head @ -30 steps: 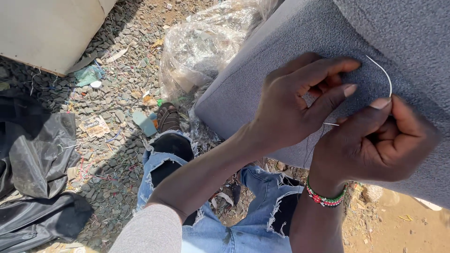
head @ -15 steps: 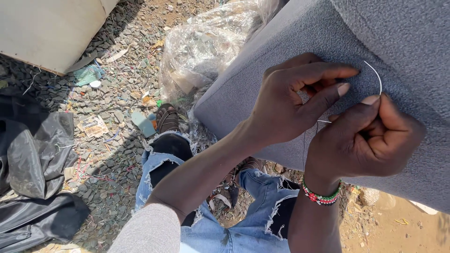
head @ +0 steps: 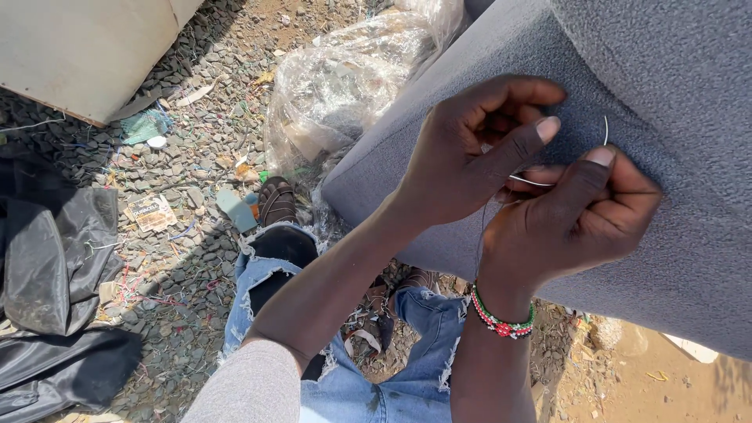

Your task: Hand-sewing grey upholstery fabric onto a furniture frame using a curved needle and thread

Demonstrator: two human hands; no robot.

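Outdoor yard workshop, by the look: bare gravel ground (head: 196,258) littered with thread scraps and paper, crumpled clear plastic sheeting (head: 345,86), black fabric (head: 55,266) heaped aside, grey upholstered cushion (head: 674,94) in sunlight.

Both hands rest on the grey upholstered fabric cushion (head: 674,86), which fills the upper right. The left hand (head: 478,153) lies just left of, and touching, the right hand (head: 576,215); the curved metal needle (head: 605,129) rises between them. The crumpled clear plastic sheet (head: 352,78) lies left of the cushion, on the gravel ground (head: 211,125). The black folded plastic sheeting (head: 55,298) lies far left.
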